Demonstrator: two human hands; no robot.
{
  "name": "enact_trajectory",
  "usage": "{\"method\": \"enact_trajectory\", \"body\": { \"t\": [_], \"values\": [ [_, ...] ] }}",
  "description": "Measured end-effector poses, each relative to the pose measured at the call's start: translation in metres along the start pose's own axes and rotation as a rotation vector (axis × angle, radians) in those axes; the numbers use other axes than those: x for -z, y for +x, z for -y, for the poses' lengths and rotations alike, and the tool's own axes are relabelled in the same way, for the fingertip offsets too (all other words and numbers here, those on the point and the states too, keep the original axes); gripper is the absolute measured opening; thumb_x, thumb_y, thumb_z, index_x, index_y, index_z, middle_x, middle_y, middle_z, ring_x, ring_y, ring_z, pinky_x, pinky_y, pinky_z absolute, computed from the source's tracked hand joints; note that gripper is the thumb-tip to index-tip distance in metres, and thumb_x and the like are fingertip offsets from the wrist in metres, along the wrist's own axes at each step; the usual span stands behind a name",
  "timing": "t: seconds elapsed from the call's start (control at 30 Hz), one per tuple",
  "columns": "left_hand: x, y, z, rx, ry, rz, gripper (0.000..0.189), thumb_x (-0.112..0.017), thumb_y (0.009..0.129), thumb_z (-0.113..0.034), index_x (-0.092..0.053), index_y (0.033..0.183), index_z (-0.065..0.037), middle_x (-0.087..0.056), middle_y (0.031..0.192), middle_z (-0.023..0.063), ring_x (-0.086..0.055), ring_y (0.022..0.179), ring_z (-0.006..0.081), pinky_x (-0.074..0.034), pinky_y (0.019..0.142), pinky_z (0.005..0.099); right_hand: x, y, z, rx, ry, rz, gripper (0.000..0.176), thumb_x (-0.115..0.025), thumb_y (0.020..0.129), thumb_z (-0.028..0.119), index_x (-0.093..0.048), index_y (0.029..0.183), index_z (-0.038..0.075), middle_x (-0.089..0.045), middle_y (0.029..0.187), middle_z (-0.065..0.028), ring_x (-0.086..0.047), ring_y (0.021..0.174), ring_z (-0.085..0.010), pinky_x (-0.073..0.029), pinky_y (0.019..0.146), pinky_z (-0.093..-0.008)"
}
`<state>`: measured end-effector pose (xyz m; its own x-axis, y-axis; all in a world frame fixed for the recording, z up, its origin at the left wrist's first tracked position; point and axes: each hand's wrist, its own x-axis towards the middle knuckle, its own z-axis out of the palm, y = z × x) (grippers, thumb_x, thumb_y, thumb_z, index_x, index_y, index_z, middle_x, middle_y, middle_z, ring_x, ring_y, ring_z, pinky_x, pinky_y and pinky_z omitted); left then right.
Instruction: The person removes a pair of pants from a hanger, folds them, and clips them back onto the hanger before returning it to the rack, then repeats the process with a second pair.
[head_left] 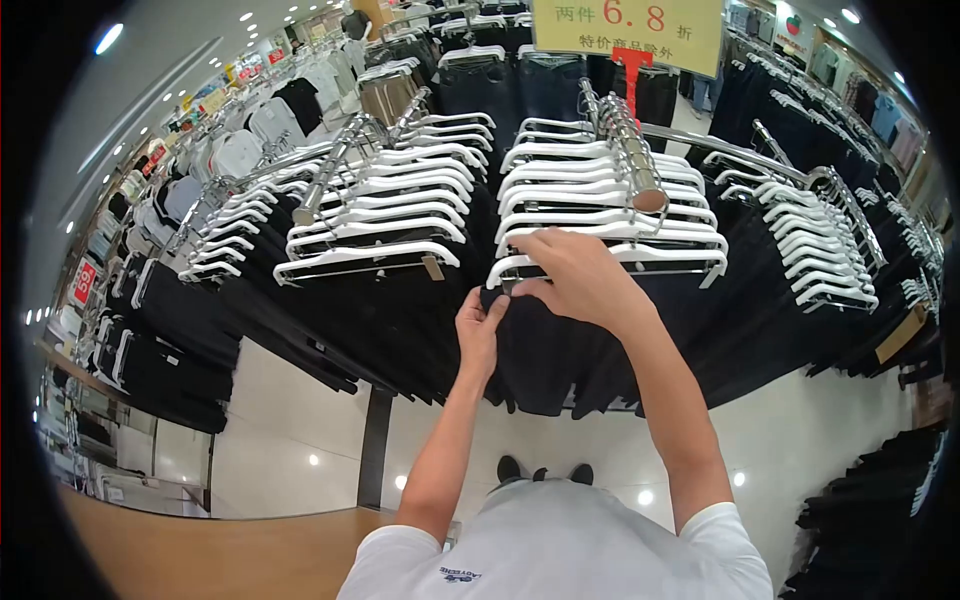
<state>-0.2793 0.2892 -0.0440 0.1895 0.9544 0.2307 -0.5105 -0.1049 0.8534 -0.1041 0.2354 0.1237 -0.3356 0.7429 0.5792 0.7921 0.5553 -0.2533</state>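
Observation:
My left hand [478,335] pinches the upper left corner of a pair of black trousers [537,355] between thumb and fingers. The trousers hang at the front of the middle row. My right hand [588,278] is curled over the left arm of the front white clip hanger [665,254], with its thumb by the clip near the trousers' waist. The two hands are close together, and the right palm covers part of the hanger.
Beside this row, more black trousers hang on white hangers [375,257] at left and hangers [820,250] at right. Metal rails [640,170] jut toward me. A yellow sign [628,32] stands above. A wooden surface [220,550] lies at lower left.

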Motion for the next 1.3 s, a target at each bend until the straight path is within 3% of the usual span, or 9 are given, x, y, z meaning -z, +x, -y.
{"method": "enact_trajectory", "body": {
  "t": [0.03, 0.17, 0.3, 0.73, 0.87, 1.0, 1.1, 1.2, 1.3],
  "values": [
    [0.002, 0.0, 0.003, 0.019, -0.027, -0.004, 0.015, -0.07, 0.099, -0.005, -0.065, 0.113, -0.002, -0.07, 0.1, 0.0, -0.064, 0.091, 0.0056, -0.051, 0.083, 0.0222, -0.006, 0.004, -0.004, -0.025, 0.085, 0.049, 0.04, -0.084, 0.078, 0.021, -0.07, 0.11, 0.002, -0.071, 0.091, -0.0148, -0.069, 0.082, -0.033, -0.053, 0.073, -0.0419],
    [-0.004, -0.002, 0.001, 0.074, -0.287, -0.075, 0.017, -0.069, 0.098, -0.003, -0.067, 0.114, -0.003, -0.072, 0.102, 0.0014, -0.065, 0.095, 0.0083, -0.049, 0.089, 0.0256, -0.022, 0.016, -0.006, -0.111, 0.158, 0.076, 0.031, -0.084, 0.076, 0.016, -0.073, 0.102, 0.001, -0.07, 0.078, -0.0145, -0.07, 0.077, -0.0332, -0.052, 0.071, -0.0407],
    [0.002, 0.001, 0.005, 0.104, -0.385, -0.054, 0.014, -0.073, 0.095, -0.004, -0.07, 0.109, -0.003, -0.073, 0.102, 0.0019, -0.066, 0.095, 0.0087, -0.049, 0.088, 0.0252, -0.02, 0.018, 0.0, -0.198, 0.204, 0.119, 0.031, -0.083, 0.076, 0.013, -0.072, 0.102, -0.001, -0.071, 0.081, -0.0159, -0.07, 0.077, -0.0337, -0.052, 0.071, -0.0409],
    [-0.001, -0.002, -0.002, 0.08, -0.332, -0.083, 0.023, -0.075, 0.092, 0.001, -0.07, 0.114, -0.001, -0.074, 0.104, 0.0044, -0.068, 0.093, 0.0096, -0.051, 0.086, 0.0237, -0.028, 0.011, -0.005, -0.066, 0.145, 0.031, 0.025, -0.08, 0.079, 0.012, -0.071, 0.101, 0.002, -0.072, 0.088, -0.0159, -0.069, 0.086, -0.0356, -0.053, 0.077, -0.0427],
    [0.004, -0.002, -0.024, 0.031, 0.042, 0.045, 0.031, -0.077, 0.09, 0.003, -0.066, 0.119, 0.003, -0.073, 0.106, 0.0059, -0.068, 0.096, 0.01, -0.055, 0.086, 0.0252, -0.003, -0.007, 0.016, 0.032, 0.063, -0.148, 0.036, -0.079, 0.084, 0.019, -0.066, 0.114, 0.003, -0.071, 0.099, -0.0125, -0.065, 0.104, -0.0323, -0.051, 0.089, -0.0422],
    [0.034, -0.007, 0.001, 0.044, 0.446, 0.142, 0.03, -0.08, 0.088, -0.001, -0.067, 0.114, 0.002, -0.075, 0.095, 0.0048, -0.066, 0.084, 0.0057, -0.053, 0.076, 0.0237, 0.041, -0.057, 0.007, -0.022, 0.044, -0.556, 0.017, -0.075, 0.082, -0.006, -0.071, 0.097, 0.001, -0.071, 0.084, -0.0107, -0.07, 0.073, -0.0243, -0.054, 0.067, -0.031],
    [0.068, -0.023, 0.046, 0.043, 0.604, 0.08, 0.023, -0.079, 0.088, -0.004, -0.068, 0.108, 0.003, -0.073, 0.08, 0.0086, -0.06, 0.071, 0.0072, -0.049, 0.066, 0.0263, 0.057, -0.107, -0.016, -0.344, 0.111, -0.792, 0.01, -0.067, 0.094, -0.007, -0.07, 0.102, -0.003, -0.073, 0.087, -0.0084, -0.071, 0.076, -0.0148, -0.054, 0.07, -0.0249],
    [0.092, -0.046, 0.052, 0.315, 1.116, 0.177, 0.026, -0.069, 0.093, 0.005, -0.066, 0.119, 0.005, -0.077, 0.102, 0.0085, -0.072, 0.091, 0.0123, -0.057, 0.081, 0.026, 0.066, -0.147, -0.033, -0.532, 0.078, -0.692, 0.01, -0.068, 0.096, -0.001, -0.071, 0.105, -0.003, -0.073, 0.084, -0.0076, -0.072, 0.076, -0.0133, -0.055, 0.07, -0.0239],
    [0.146, -0.075, 0.11, 0.219, 0.965, 0.098, 0.024, -0.065, 0.094, 0.006, -0.066, 0.118, 0.005, -0.076, 0.103, 0.0105, -0.073, 0.091, 0.0159, -0.058, 0.083, 0.0276, 0.061, -0.181, -0.036, -0.61, 0.019, -0.669, 0.01, -0.068, 0.096, 0.0, -0.071, 0.106, -0.002, -0.073, 0.082, -0.007, -0.071, 0.074, -0.0123, -0.055, 0.069, -0.0237]
  ]
}}
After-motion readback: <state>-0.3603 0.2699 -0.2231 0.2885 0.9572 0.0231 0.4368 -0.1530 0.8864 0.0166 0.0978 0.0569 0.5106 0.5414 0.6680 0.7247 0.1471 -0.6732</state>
